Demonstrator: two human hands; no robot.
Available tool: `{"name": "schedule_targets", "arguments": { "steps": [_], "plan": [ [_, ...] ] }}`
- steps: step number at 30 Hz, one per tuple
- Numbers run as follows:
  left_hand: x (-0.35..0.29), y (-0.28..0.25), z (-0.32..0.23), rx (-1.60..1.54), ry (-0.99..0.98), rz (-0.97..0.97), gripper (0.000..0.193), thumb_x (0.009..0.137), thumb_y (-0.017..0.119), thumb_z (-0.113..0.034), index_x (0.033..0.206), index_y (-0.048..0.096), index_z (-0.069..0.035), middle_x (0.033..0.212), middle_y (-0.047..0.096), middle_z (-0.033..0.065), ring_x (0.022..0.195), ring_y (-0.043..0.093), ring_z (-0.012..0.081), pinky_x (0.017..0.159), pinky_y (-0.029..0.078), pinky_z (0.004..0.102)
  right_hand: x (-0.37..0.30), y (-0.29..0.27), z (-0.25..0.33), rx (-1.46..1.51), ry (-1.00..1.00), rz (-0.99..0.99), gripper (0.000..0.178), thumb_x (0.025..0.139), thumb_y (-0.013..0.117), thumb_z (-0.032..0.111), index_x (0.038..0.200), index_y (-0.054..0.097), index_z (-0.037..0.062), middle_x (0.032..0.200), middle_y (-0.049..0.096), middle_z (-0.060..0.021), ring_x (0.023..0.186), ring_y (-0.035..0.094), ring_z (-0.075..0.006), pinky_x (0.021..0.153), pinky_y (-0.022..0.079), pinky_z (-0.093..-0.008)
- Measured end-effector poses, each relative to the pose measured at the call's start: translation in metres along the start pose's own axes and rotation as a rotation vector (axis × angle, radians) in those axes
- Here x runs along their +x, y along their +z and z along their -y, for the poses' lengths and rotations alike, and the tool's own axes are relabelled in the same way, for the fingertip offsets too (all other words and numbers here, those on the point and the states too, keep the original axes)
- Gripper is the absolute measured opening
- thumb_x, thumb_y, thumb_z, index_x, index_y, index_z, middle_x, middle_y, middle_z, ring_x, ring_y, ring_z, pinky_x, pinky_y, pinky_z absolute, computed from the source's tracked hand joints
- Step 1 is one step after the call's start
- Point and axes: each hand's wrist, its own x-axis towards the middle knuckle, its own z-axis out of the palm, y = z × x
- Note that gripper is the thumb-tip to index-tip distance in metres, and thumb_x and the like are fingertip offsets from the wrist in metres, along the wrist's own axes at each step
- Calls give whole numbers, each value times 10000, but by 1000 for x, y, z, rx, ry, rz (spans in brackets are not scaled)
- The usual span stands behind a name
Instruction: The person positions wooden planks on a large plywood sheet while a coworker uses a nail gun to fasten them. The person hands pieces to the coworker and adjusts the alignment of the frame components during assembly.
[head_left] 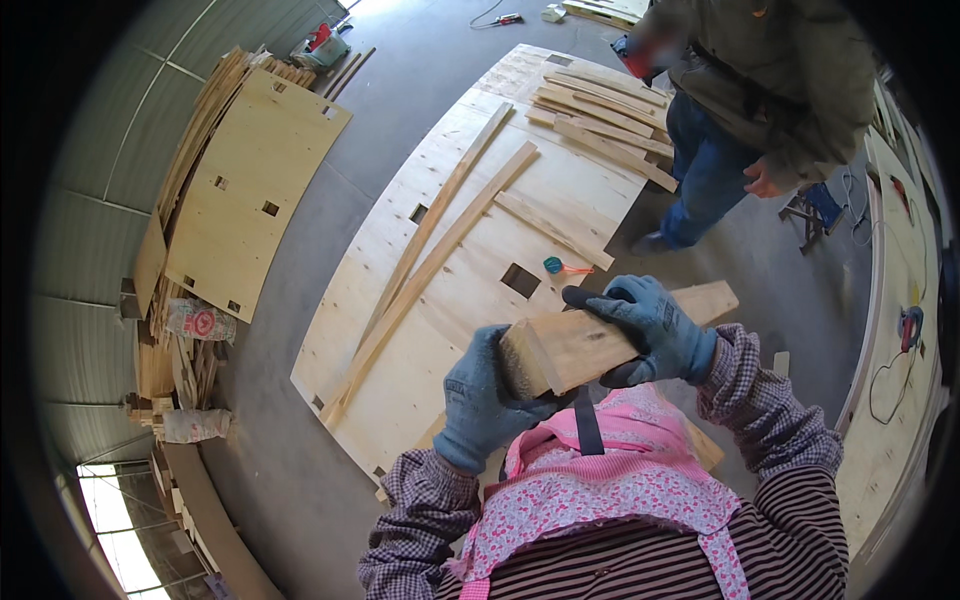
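Note:
In front of my chest I hold a thick piece of pale timber (585,348), tilted so its far end points up to the right. My left hand (480,395), in a blue-grey work glove, is wrapped round the near end, where rough end grain shows. My right hand (650,325), gloved alike, grips it farther along, its thumb on the upper side. Beyond my hands lies a large plywood panel (450,300) with square cut-outs. Two long wooden strips (440,265) and a shorter strip (555,230) rest on it, near a small teal and orange object (555,265).
A co-worker (740,130) stands at the panel's far right, beside a pile of wooden strips (605,110). Plywood sheets and timber (240,190) are stacked along the left wall. On the right, a long board surface (890,400) carries a corded tool (910,328).

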Motion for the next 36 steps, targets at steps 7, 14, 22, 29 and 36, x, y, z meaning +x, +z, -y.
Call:
{"name": "schedule_targets", "arguments": {
  "steps": [7,14,22,29,36],
  "plan": [
    [6,0,9,-140,-92,144,661,618,817,-149,1131,429,0,1029,538,104,976,540,171,850,440,303,-2,6,-26,43,3,-10,886,571,721,537,1335,457,172,792,461,-76,758,467,-252,718,351,-367],
    [0,3,5,-199,-181,139,663,620,801,-113,1144,413,2,1051,515,92,1020,503,163,887,410,301,-2,15,-24,103,-5,-19,879,579,726,539,1330,463,166,781,459,-79,739,459,-251,708,358,-360],
    [7,1,-7,-148,-204,139,625,562,827,-152,1050,463,-10,921,580,95,869,562,140,781,462,288,-5,14,-15,94,29,-16,884,546,749,493,1323,474,171,783,461,-81,752,465,-260,729,364,-364],
    [2,-1,-7,-70,-157,136,584,568,817,-163,1025,489,-6,876,591,99,830,574,130,747,476,285,-6,20,-13,119,-15,-63,881,540,750,462,1310,481,130,811,498,-86,772,482,-267,746,369,-365],
    [1,3,-10,-184,-109,48,583,569,825,-180,1019,494,-12,904,591,98,836,574,132,753,476,284,-9,28,-15,108,-43,-123,878,533,751,443,1303,484,115,853,528,-91,802,498,-268,755,370,-363]
  ]
}}
